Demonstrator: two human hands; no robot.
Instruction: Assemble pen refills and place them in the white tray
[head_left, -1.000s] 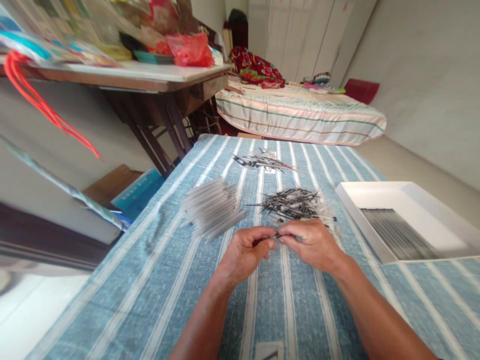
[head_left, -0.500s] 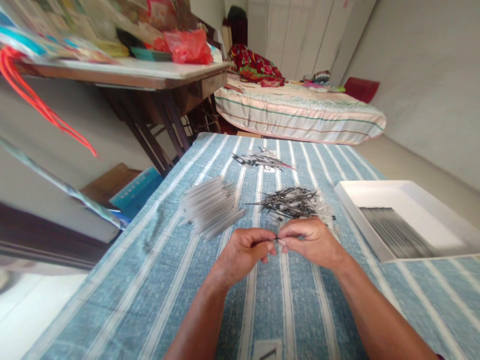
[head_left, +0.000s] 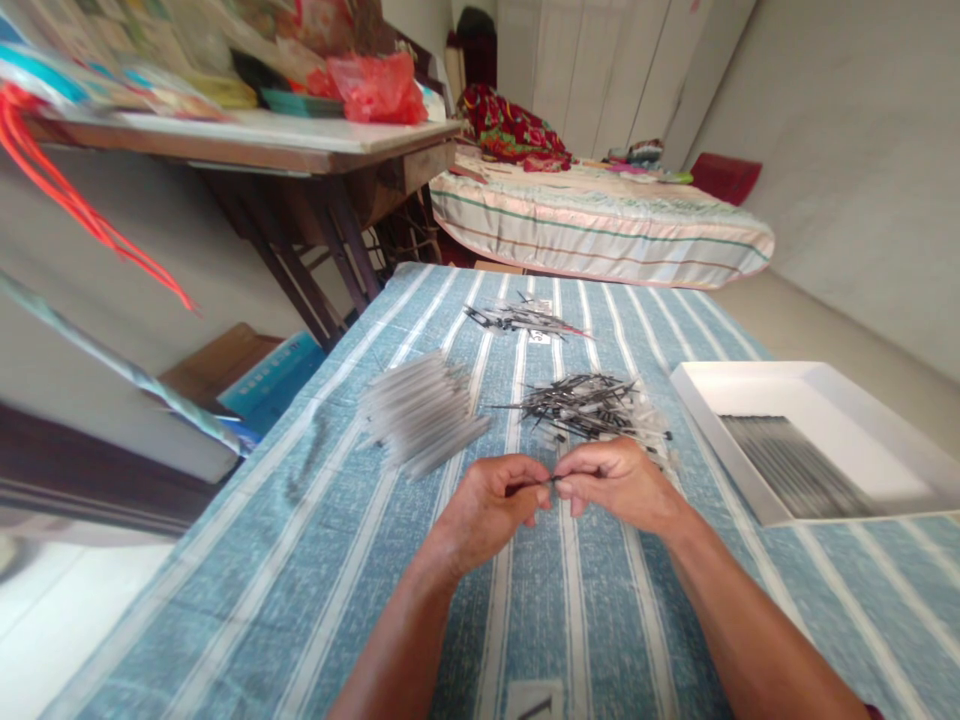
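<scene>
My left hand (head_left: 491,505) and my right hand (head_left: 619,483) meet fingertip to fingertip above a blue striped tablecloth (head_left: 352,560). Both are closed in a pinch on one thin dark pin-like piece (head_left: 551,479) held between them. Just beyond my right hand lies a heap of dark thin pins (head_left: 581,405) mixed with clear tubes. A stack of pale grey tubes (head_left: 420,415) lies beyond my left hand. A smaller pile of dark pieces (head_left: 517,318) sits farther back on the cloth.
A white tray (head_left: 750,385) holding a row of dark finished pieces stands at the right. A wooden table (head_left: 300,150) piled with bags rises at the left. A bed (head_left: 600,225) stands behind. A small label (head_left: 536,698) lies near the front edge.
My hands have drawn slightly closer together on the thin piece. The view has shifted a little; the piles and tray stay put.
</scene>
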